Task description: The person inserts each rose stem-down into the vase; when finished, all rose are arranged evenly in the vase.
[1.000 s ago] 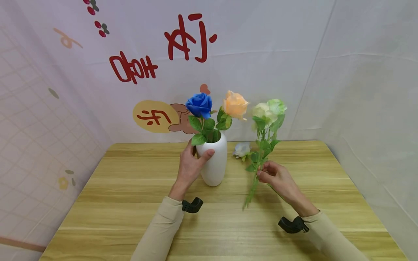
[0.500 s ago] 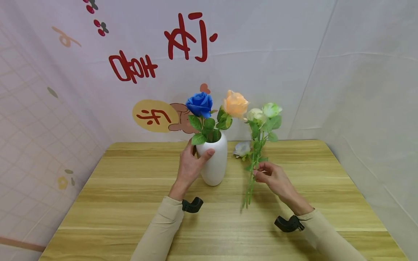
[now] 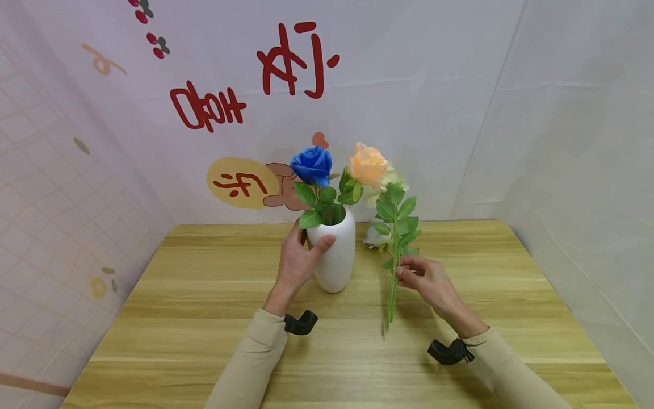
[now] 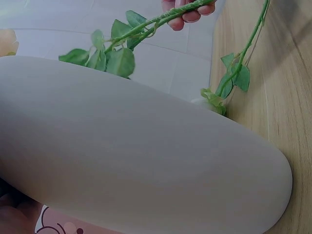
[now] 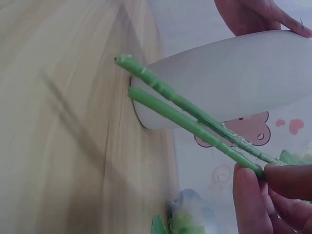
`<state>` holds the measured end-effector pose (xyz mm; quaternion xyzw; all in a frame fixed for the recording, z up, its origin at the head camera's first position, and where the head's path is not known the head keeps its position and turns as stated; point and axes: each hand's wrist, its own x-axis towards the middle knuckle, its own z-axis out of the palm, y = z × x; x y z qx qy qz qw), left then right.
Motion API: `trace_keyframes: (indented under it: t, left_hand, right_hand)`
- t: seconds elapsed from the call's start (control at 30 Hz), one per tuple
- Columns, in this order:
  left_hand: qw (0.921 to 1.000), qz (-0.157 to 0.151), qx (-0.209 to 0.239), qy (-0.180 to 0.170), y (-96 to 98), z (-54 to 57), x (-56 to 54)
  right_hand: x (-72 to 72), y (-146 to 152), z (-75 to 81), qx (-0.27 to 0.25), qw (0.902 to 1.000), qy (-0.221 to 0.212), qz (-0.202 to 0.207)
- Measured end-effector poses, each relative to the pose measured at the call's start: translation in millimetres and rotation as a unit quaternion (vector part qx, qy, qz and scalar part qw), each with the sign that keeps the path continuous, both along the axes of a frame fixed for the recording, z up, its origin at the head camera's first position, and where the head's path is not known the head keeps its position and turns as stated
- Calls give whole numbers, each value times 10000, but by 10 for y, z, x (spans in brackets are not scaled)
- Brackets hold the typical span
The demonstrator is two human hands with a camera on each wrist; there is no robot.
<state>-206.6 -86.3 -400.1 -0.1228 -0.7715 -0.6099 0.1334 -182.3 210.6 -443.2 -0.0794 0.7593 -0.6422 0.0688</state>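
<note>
My R hand [image 3: 433, 287] has come a touch L vs. 1 s ago, thumb & fingers pinching the green stems [image 3: 392, 301] below the leaves [image 3: 407, 224]. Bunch has turned: leaves face me more, pale blooms [image 3: 397, 178] swung L, now partly behind the peach rose [image 3: 368, 165]. L hand [image 3: 298, 258] hasn't shifted, thumb in front, fingers round the far side of the white vase [image 3: 338, 255], which stands upright mid-table. For the arranging, I'd judge: bunch nearer the vase, vase steady, but these stems are outside it, ends hanging free just R.

Counts, near to far: black wrist mounts [image 3: 301, 322] x2. Stems in R hand x2, both ends clear in R wrist view; blooms on them overlap, can't count. Vase x1. Roses in it x2: peach + 1 blue rose [image 3: 311, 166]. Loose pale flower [image 3: 374, 237] x1, lying on the table [image 3: 204, 341] nr far edge, behind the stems. Cloth backdrop [image 3: 434, 102] w/ red lettering last.
</note>
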Motion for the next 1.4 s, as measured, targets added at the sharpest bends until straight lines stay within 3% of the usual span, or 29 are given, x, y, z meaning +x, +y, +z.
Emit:
trace_keyframes:
  t: [0.43,0.67,0.77,0.9,1.0,1.07,1.17,1.23,1.4]
  left_hand:
    - [10000,-22,-16,-22,-5,-3,8]
    - [10000,-28,0,32,-3,0,12]
    - [10000,-38,0,30,-1,2,14]
    - [10000,-22,-7,35,1,5,17]
    - [10000,-8,-5,62,2,3,16]
    - [10000,3,-5,78,2,1,16]
    - [10000,-6,-10,78,1,0,17]
    - [10000,0,-23,67,2,1,19]
    - [10000,6,-49,52,6,3,22]
  right_hand:
    - [12,11,19,52,9997,-182,127]
    - [-1,48,19,862,9956,299,-200]
    - [13,69,37,1619,9837,674,-410]
    - [33,107,87,2591,9540,1279,-803]
    - [45,141,141,2908,9389,1543,-1002]
    - [52,167,186,2950,9366,1586,-1034]
    - [64,215,258,2884,9387,1596,-1013]
    - [70,250,301,2698,9458,1525,-973]
    - [77,301,377,1672,9778,1059,-688]
